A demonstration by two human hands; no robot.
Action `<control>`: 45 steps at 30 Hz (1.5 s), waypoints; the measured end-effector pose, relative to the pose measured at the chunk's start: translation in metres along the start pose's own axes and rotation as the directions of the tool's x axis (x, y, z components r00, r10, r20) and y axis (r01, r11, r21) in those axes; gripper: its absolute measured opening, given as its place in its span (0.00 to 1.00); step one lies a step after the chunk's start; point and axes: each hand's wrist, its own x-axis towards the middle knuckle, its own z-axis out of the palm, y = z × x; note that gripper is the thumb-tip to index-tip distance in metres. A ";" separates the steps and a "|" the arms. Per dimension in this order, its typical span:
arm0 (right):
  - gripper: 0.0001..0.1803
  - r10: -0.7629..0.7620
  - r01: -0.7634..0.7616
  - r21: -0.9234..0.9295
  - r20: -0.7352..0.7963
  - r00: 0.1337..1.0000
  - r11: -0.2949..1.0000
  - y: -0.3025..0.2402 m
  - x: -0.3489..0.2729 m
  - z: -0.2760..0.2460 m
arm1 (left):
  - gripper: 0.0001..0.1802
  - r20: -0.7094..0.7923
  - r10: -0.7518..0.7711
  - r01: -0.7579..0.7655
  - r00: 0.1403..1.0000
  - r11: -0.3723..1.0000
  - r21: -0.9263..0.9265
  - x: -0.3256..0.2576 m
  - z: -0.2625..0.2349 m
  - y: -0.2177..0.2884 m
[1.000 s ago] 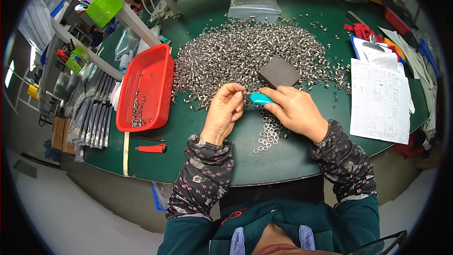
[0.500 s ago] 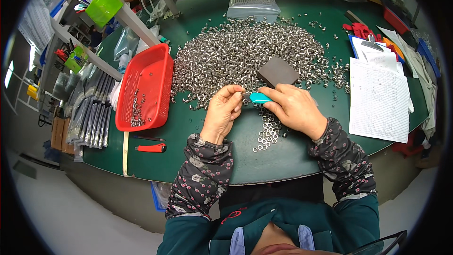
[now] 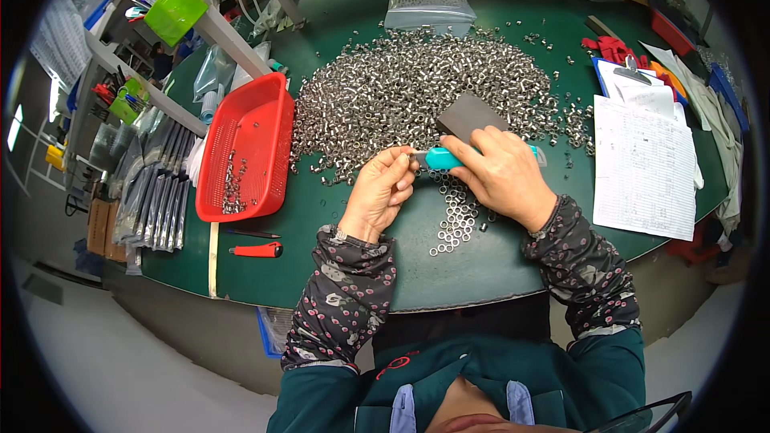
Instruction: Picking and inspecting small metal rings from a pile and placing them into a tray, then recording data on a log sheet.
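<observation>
Teal cutter point(image 3: 440, 159) | gripped in my R hand point(image 3: 509, 172) — long side runs L to R, dark end by L hand's point(image 3: 377, 192) fingertips | L thumb + finger pinched, can't tell on what | ring pile point(image 3: 385, 96) just beyond — both hands nr

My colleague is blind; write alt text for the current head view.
A person's right hand holds a teal-handled knife close to the pinching left hand, by a heap of metal rings on a green table, red basket at left.
</observation>
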 end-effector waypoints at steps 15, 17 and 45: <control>0.25 0.250 -0.241 0.145 -0.047 0.967 0.960 -0.013 -0.002 0.011 | 0.11 0.080 -0.156 0.149 0.985 0.985 0.086 -0.003 0.011 -0.008; 0.25 0.268 -0.258 0.159 -0.042 0.963 0.953 -0.011 -0.001 0.013 | 0.11 0.183 -0.258 0.214 0.949 0.949 0.230 -0.004 0.013 -0.006; 0.15 0.285 -0.260 0.135 -0.221 0.933 0.956 0.011 0.001 0.002 | 0.08 0.165 0.324 -0.214 0.932 0.122 0.969 -0.002 0.024 -0.011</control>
